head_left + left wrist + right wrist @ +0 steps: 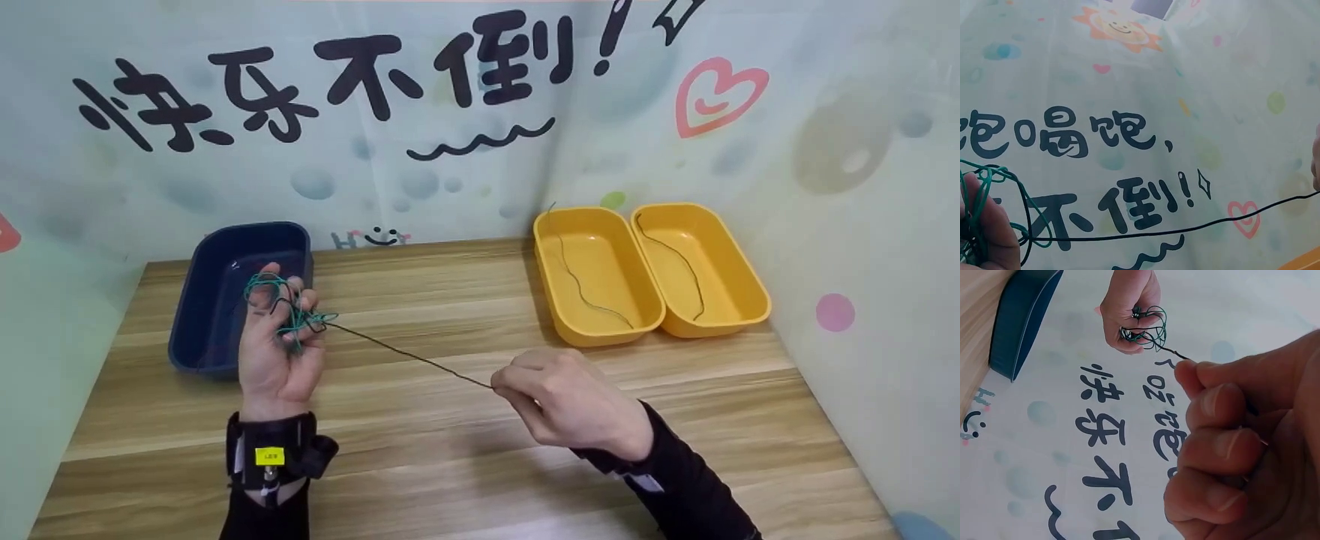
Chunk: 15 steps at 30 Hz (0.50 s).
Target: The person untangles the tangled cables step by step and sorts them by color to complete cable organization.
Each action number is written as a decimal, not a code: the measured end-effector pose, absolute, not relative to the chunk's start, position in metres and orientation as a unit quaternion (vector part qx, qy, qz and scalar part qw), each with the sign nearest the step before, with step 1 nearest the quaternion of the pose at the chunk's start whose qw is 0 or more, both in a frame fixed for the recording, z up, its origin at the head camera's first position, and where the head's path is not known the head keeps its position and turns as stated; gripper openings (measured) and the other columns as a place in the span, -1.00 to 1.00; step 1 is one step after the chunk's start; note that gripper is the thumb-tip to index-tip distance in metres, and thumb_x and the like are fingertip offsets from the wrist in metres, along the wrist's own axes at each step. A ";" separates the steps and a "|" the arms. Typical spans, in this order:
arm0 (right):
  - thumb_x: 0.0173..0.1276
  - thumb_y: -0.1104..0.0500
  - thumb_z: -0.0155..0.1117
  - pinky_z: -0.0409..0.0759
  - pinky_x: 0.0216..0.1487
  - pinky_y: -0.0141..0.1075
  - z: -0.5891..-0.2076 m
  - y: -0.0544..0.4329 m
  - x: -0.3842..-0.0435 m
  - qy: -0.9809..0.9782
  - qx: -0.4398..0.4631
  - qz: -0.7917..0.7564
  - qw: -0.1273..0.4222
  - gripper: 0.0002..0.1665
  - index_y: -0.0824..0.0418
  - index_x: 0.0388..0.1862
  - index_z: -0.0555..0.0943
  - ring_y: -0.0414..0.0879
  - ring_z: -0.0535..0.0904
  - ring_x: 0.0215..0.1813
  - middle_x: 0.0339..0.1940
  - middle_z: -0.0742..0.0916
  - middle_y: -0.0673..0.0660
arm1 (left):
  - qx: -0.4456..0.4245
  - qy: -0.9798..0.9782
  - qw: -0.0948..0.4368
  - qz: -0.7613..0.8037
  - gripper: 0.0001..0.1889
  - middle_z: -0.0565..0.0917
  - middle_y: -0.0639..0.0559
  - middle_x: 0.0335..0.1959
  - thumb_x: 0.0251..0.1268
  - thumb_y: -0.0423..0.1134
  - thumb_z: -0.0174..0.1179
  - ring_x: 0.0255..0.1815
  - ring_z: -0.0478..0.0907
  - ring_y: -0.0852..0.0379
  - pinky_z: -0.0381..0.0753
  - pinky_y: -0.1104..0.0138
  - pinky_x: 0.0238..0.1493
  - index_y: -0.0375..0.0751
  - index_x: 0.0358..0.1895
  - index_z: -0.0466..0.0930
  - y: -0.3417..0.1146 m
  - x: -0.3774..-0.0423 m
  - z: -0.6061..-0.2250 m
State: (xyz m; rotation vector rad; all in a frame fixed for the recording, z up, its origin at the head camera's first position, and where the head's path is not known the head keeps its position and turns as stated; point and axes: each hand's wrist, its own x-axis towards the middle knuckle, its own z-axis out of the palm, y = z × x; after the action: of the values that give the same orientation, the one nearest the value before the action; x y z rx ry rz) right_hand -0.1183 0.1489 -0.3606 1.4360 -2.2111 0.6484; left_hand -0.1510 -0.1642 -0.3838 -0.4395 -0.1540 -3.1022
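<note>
Nearest the right wrist's camera, the right hand point(1230, 444) has its fingers curled, thumb and forefinger pinching a thin dark wire point(409, 352). That strand stretches nearly straight across to a tangle of green and black wire point(300, 315), which the left hand point(281, 360) grips, palm turned up and fingers bent around the loops. Below it, a black wrist strap point(296, 439) carries a yellow label point(270, 456).

In the head view the left hand overlaps the right side of a navy-blue plastic bin point(214, 300). Beyond the right hand, two yellow plastic bins point(611, 262) stand side by side. One dark wire length point(688, 268) lies in the right one; a thin wire length point(579, 289) lies in the left, its far end poking past the rim. All three containers rest on a wood-grain table point(420, 465), before a printed backdrop point(465, 184) with black Chinese lettering.
</note>
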 end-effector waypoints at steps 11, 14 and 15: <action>0.30 0.30 0.22 0.46 -0.53 -0.52 -0.359 0.149 -0.114 -0.781 0.553 0.225 0.183 -0.92 0.17 -0.37 0.62 -0.30 0.44 -0.59 -0.63 0.56 -0.06 | -0.131 -0.010 0.028 -0.991 -0.76 0.39 -0.23 -0.23 0.48 -0.47 -0.17 -0.39 0.42 -0.09 0.44 0.35 -0.62 -0.30 0.10 0.35 -0.163 -0.150 -0.385; 0.30 0.30 0.22 0.48 -0.51 -0.49 -0.359 0.149 -0.113 -0.779 0.559 0.219 0.179 -0.92 0.16 -0.37 0.62 -0.29 0.46 -0.58 -0.62 0.56 -0.06 | -0.137 -0.008 0.034 -0.990 -0.77 0.39 -0.23 -0.24 0.49 -0.45 -0.19 -0.40 0.42 -0.10 0.41 0.34 -0.62 -0.30 0.11 0.34 -0.163 -0.150 -0.386; 0.30 0.30 0.21 0.48 -0.50 -0.49 -0.359 0.149 -0.113 -0.777 0.563 0.219 0.177 -0.92 0.16 -0.37 0.61 -0.29 0.47 -0.57 -0.62 0.56 -0.07 | -0.135 -0.006 0.036 -0.990 -0.77 0.39 -0.24 -0.24 0.50 -0.45 -0.19 -0.40 0.43 -0.11 0.41 0.34 -0.63 -0.30 0.11 0.34 -0.163 -0.150 -0.386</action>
State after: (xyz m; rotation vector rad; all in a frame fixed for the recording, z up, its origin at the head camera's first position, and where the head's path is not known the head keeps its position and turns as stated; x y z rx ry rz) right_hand -0.1130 0.1493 -0.3587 1.5940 -2.1981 0.6188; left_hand -0.1499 -0.1629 -0.3859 -0.4142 -0.0195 -3.0422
